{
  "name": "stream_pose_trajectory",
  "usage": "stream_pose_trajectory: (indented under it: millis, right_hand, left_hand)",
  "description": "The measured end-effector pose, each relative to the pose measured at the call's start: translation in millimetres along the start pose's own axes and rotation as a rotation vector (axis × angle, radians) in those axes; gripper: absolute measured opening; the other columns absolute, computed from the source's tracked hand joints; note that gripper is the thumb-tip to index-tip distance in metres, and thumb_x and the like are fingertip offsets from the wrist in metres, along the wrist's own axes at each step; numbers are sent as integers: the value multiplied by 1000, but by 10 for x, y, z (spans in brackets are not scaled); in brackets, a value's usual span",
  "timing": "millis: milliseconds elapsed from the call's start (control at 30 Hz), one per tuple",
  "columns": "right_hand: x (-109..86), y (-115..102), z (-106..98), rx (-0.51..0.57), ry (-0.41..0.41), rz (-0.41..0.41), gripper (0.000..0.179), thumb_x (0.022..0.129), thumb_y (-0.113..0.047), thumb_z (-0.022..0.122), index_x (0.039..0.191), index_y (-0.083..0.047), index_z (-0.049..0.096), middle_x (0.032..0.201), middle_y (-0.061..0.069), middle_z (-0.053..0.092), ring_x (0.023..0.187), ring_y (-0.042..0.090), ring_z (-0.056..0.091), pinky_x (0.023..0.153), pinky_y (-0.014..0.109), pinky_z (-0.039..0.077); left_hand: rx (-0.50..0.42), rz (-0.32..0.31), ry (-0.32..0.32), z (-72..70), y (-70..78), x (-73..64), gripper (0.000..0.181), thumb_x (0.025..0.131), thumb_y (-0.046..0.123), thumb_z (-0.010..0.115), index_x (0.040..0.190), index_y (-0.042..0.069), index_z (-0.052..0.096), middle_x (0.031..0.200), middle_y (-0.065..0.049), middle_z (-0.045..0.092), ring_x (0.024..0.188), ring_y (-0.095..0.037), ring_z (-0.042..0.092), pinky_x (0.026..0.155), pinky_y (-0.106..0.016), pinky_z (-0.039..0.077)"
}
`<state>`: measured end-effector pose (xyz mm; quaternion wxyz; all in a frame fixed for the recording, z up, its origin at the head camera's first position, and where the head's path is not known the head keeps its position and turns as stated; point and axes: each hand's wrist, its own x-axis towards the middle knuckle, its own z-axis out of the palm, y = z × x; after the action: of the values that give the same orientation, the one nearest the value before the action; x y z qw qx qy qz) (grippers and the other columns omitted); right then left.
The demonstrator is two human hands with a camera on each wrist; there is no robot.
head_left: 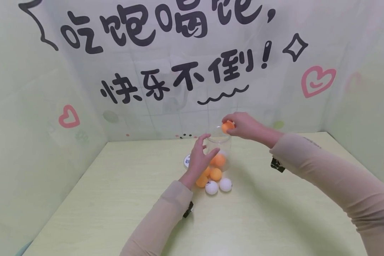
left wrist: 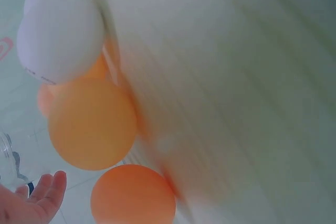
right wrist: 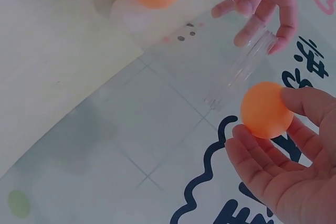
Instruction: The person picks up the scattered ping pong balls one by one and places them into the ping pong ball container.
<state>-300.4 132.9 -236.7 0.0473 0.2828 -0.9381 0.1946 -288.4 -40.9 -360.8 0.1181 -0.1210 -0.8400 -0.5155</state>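
Observation:
My right hand (head_left: 243, 125) pinches an orange ping-pong ball (right wrist: 266, 109) between thumb and fingers, just above the rim of a clear jar (head_left: 228, 143). Against the jar's left side, my left hand (head_left: 200, 158) holds it with spread, curved fingers and the thumb across the front. An orange ball (head_left: 220, 160) and a white ball, partly hidden, show inside the jar. In front of it lie several orange balls (head_left: 216, 174) and two white balls (head_left: 211, 187), one marked with small print. The left wrist view shows loose orange (left wrist: 92, 124) and white balls (left wrist: 62, 38) close up.
A round white disc (head_left: 187, 161) with dark markings lies behind my left hand, partly covered by it. The pale wooden table (head_left: 115, 199) ends at a lettered back wall (head_left: 166, 121), with side walls left and right. Dark devices (head_left: 277, 165) sit at both wrists.

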Motion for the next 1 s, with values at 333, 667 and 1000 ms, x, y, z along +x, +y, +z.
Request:
stream_pose_trajectory:
  millis: [333, 667, 1000]
  right_hand:
    - [69, -23, 97, 1, -13, -14, 35, 82, -3, 60, 116, 4, 59, 112, 19, 61, 101, 32, 54, 91, 44, 44]
    - [-8, 32, 194, 26, 17, -1, 36, 81, -4, 61, 116, 5, 57, 109, 21, 61, 91, 33, 59, 80, 42, 50]
    - [-7, 106, 151, 44, 17, 46, 36, 83, -6, 61, 117, 4, 56, 111, 23, 59, 93, 33, 59, 81, 43, 50]
  left_hand:
    - [-4, -4, -3, 3, -24, 4, 59, 83, 33, 66, 134, 20, 38, 142, 0, 36, 116, -28, 49, 94, -39, 44]
    - [10, 9, -12, -3, -44, -89, 58, 84, 30, 66, 133, 17, 40, 141, -5, 38, 113, -31, 51, 87, -40, 48]
    - [15, 5, -11, -37, -4, -23, 57, 84, 28, 66, 134, 20, 39, 142, -2, 37, 114, -30, 50, 88, -40, 48]
